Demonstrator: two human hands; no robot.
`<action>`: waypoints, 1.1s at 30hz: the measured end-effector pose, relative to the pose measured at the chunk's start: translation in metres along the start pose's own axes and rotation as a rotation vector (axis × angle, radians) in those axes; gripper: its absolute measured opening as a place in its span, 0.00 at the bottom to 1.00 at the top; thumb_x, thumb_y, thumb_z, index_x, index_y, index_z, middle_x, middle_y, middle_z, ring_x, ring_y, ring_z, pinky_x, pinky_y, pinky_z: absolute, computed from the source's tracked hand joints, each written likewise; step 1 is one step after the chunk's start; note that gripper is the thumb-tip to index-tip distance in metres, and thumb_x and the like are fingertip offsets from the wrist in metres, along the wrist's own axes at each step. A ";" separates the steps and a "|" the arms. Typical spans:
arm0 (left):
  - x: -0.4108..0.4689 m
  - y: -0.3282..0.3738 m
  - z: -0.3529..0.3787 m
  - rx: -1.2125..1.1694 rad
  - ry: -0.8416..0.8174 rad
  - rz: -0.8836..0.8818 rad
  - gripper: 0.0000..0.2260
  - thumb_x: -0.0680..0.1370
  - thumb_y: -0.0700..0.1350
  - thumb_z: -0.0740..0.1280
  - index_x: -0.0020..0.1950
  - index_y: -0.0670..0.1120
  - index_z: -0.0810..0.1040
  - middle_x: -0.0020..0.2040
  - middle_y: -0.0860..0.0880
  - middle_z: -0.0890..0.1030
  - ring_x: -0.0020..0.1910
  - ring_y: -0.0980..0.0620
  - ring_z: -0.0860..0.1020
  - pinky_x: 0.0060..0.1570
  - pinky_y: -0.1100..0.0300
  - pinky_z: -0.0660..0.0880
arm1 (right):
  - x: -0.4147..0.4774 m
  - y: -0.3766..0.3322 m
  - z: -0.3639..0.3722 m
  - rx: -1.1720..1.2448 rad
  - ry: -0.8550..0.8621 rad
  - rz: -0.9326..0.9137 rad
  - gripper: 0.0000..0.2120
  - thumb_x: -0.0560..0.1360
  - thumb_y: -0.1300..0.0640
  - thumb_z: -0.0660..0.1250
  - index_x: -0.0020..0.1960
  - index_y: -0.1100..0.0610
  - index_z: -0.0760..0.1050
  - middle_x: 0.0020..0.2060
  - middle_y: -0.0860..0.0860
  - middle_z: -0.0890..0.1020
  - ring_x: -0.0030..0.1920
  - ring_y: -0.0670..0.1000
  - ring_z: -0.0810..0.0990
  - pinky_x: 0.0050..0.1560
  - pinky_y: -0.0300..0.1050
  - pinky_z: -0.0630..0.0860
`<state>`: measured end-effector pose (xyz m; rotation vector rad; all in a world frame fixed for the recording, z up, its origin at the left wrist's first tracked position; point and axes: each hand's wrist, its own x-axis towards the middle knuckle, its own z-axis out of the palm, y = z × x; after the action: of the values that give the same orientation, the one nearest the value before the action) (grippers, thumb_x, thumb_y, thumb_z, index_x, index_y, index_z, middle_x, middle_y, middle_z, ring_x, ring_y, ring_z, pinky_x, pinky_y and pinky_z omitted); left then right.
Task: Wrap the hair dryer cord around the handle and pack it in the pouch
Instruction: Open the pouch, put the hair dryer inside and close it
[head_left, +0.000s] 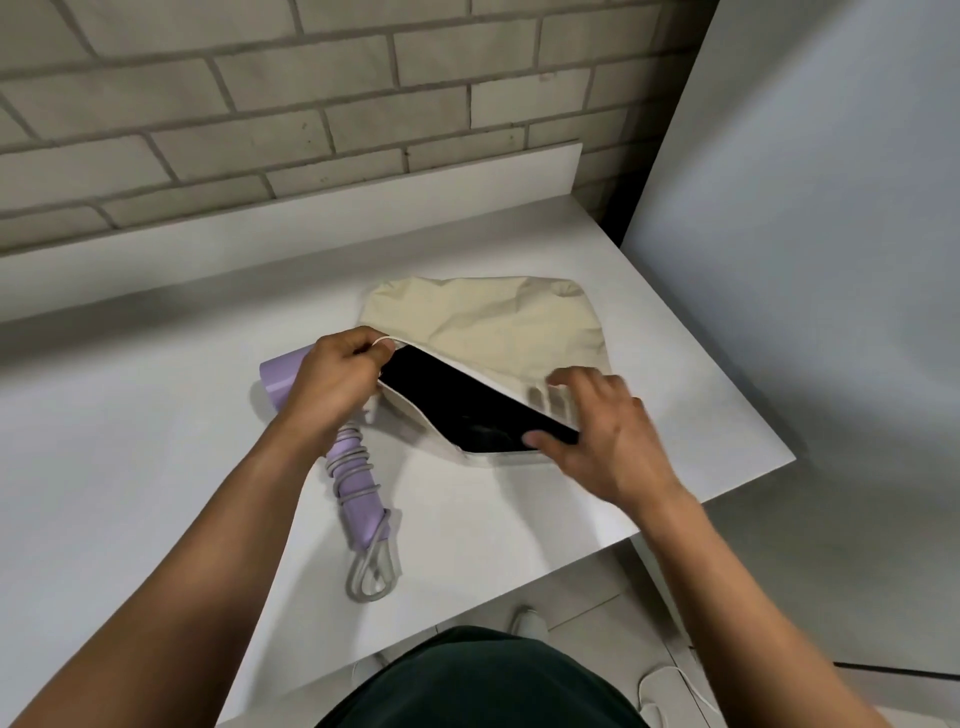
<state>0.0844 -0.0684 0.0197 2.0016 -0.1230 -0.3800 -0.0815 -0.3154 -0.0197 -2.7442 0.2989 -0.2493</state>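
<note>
The left grip (337, 379) pinches the pouch (493, 322) edge, holding it open. The right grip (597, 441) is at the edge too, but blurry, so I cannot tell if it holds. The dryer (358, 506) lies beside the pouch.

A beige cloth pouch (493, 322) with a black lining lies at the centre of the frame on a white table (156, 467), its mouth held open. The left hand (332, 384) pinches the mouth's upper left end. The right hand (608, 441), blurred, grips the lower right end, thumb on the lining and fingers over the cloth. Left of the pouch, partly under the left wrist, lies a lilac plastic hair dryer (358, 493), with its grey cord (369, 571) wound round the handle. A grey brick wall (260, 104) fills the top.
</note>
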 end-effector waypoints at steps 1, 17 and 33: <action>0.000 0.001 0.000 -0.021 -0.012 -0.015 0.08 0.78 0.52 0.67 0.47 0.52 0.85 0.48 0.44 0.85 0.47 0.46 0.82 0.58 0.36 0.80 | 0.003 -0.007 0.009 -0.030 -0.048 -0.016 0.27 0.74 0.44 0.75 0.68 0.50 0.72 0.62 0.47 0.81 0.59 0.56 0.77 0.54 0.57 0.76; 0.018 0.010 0.008 -0.444 -0.142 -0.289 0.12 0.85 0.32 0.58 0.51 0.42 0.80 0.44 0.42 0.82 0.41 0.46 0.81 0.44 0.53 0.82 | 0.064 0.016 0.003 0.764 -0.057 0.440 0.05 0.83 0.56 0.59 0.59 0.51 0.70 0.52 0.48 0.79 0.49 0.50 0.74 0.48 0.42 0.71; 0.013 -0.010 0.018 0.694 -0.209 0.502 0.14 0.79 0.49 0.72 0.59 0.54 0.71 0.53 0.51 0.72 0.53 0.46 0.76 0.52 0.51 0.75 | 0.080 0.019 0.007 0.721 0.198 0.627 0.12 0.83 0.56 0.55 0.65 0.51 0.70 0.48 0.49 0.79 0.53 0.55 0.77 0.50 0.45 0.69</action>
<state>0.0905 -0.0821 0.0004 2.4904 -0.9805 -0.2312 -0.0064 -0.3494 -0.0223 -1.8146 0.8975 -0.3649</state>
